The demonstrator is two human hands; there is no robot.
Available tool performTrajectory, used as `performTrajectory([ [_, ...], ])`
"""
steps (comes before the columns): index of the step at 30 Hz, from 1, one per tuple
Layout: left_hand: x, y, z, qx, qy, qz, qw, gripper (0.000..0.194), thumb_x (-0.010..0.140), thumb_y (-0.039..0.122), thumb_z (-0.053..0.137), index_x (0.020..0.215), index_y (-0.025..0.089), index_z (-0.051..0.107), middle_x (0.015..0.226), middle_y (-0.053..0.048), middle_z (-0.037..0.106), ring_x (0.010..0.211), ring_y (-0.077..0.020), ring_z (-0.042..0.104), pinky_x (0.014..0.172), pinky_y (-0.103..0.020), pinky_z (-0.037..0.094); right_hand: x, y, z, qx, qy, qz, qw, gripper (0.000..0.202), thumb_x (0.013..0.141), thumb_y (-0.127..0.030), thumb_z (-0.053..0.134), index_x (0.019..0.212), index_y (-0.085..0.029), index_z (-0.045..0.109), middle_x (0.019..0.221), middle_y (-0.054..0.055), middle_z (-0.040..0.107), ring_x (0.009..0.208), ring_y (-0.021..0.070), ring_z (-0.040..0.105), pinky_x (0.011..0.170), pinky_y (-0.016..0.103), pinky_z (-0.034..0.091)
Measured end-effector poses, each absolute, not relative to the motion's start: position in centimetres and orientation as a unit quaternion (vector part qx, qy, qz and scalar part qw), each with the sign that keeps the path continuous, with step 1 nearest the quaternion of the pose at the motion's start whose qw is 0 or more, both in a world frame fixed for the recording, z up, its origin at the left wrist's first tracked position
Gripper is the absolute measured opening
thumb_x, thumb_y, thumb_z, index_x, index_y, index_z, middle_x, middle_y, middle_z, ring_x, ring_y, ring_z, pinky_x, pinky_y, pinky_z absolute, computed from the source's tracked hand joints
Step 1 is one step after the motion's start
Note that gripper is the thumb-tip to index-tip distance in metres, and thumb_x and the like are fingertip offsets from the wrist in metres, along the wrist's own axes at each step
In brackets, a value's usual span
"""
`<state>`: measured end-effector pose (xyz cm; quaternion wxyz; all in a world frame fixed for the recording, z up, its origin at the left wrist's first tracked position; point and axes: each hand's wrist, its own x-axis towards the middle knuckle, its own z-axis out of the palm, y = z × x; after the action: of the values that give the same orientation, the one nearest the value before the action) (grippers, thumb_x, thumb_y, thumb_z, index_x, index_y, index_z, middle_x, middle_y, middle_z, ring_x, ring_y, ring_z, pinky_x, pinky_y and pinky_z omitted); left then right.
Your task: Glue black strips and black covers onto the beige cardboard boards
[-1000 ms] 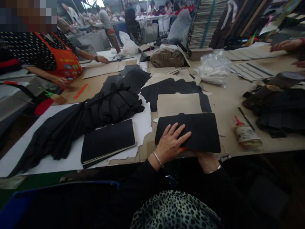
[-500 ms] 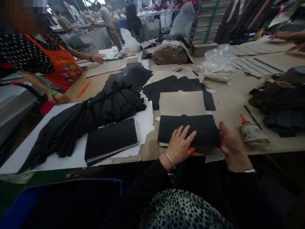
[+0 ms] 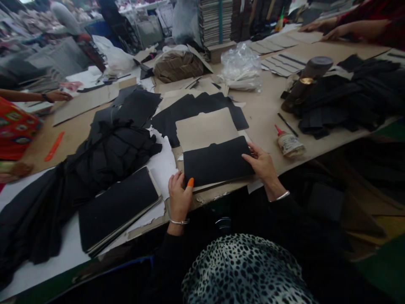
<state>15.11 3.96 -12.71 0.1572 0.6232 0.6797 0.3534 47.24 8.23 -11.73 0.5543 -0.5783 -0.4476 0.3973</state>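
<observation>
A black rectangular panel (image 3: 218, 162) with a small tab on its far edge lies before me, over pale board that shows along its near edge. At its left near corner is my left hand (image 3: 180, 196), an orange cover on the thumb and the fingers curled by the side edge. My right hand (image 3: 262, 166) grips the right edge, thumb on top and fingers round the far side. Just beyond the panel lies a beige panel (image 3: 209, 128) of similar shape. Black panels (image 3: 199, 103) fan out behind that. To the left rests a black-topped stack (image 3: 118, 209).
Black strips (image 3: 104, 156) are heaped at left. On the right stand a glue bottle (image 3: 289, 143) with a red tip, a thin black stick (image 3: 287, 124) and more black pieces (image 3: 341, 101). A plastic bag (image 3: 240, 67) lies farther back. Co-workers' hands (image 3: 332, 31) show at both sides.
My left hand has moved from on top of the black panel to its left corner. The right hand's thumb now lies over the right edge. The view has swung right.
</observation>
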Motion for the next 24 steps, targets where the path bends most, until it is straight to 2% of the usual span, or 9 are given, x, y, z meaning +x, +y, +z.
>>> performTrajectory([
  [5,15.7,3.7,-10.9,0.609,0.663,0.404,0.162,0.035,0.087,0.026,0.062,0.120,0.021,0.071,0.140,-0.011,0.062,0.136,-0.0266,0.052,0.123,-0.048,0.033,47.1,8.3,-11.5,-0.581,-0.467,0.369,0.556,0.063,0.078,-0.035,0.075,0.139,-0.025,0.063,0.122,0.007,0.072,0.096,0.0212,0.069,0.096,0.045,0.057],
  [8,15.9,3.5,-10.3,0.590,0.666,0.423,0.171,0.033,0.086,0.026,0.063,0.116,0.021,0.073,0.139,-0.008,0.064,0.133,-0.0246,0.055,0.122,-0.045,0.035,47.3,8.5,-11.7,-0.590,-0.469,0.355,0.554,0.063,0.080,-0.035,0.075,0.140,-0.023,0.062,0.116,0.008,0.074,0.094,0.0204,0.068,0.095,0.044,0.057],
  [11,15.9,3.3,-10.6,0.563,0.683,0.422,0.196,0.031,0.085,0.026,0.064,0.114,0.021,0.075,0.139,-0.008,0.064,0.132,-0.0246,0.057,0.122,-0.044,0.036,47.5,8.6,-11.9,-0.622,-0.486,0.307,0.532,0.060,0.082,-0.034,0.073,0.140,-0.021,0.062,0.111,0.008,0.075,0.091,0.0204,0.069,0.094,0.043,0.057],
  [17,15.8,3.3,-11.4,0.546,0.683,0.431,0.223,0.034,0.084,0.029,0.065,0.116,0.021,0.074,0.140,-0.007,0.064,0.132,-0.0243,0.056,0.123,-0.044,0.034,47.8,8.2,-11.7,-0.666,-0.534,0.190,0.486,0.042,0.090,-0.031,0.064,0.131,-0.025,0.069,0.111,0.008,0.077,0.100,0.0234,0.070,0.099,0.043,0.054],
  [24,15.9,3.3,-11.0,0.563,0.699,0.395,0.195,0.035,0.081,0.037,0.063,0.110,0.020,0.076,0.136,-0.008,0.067,0.130,-0.0273,0.058,0.122,-0.046,0.036,47.7,8.0,-11.8,-0.686,-0.552,0.165,0.445,0.039,0.092,-0.029,0.063,0.129,-0.025,0.071,0.111,0.008,0.077,0.099,0.0255,0.067,0.098,0.045,0.052],
])
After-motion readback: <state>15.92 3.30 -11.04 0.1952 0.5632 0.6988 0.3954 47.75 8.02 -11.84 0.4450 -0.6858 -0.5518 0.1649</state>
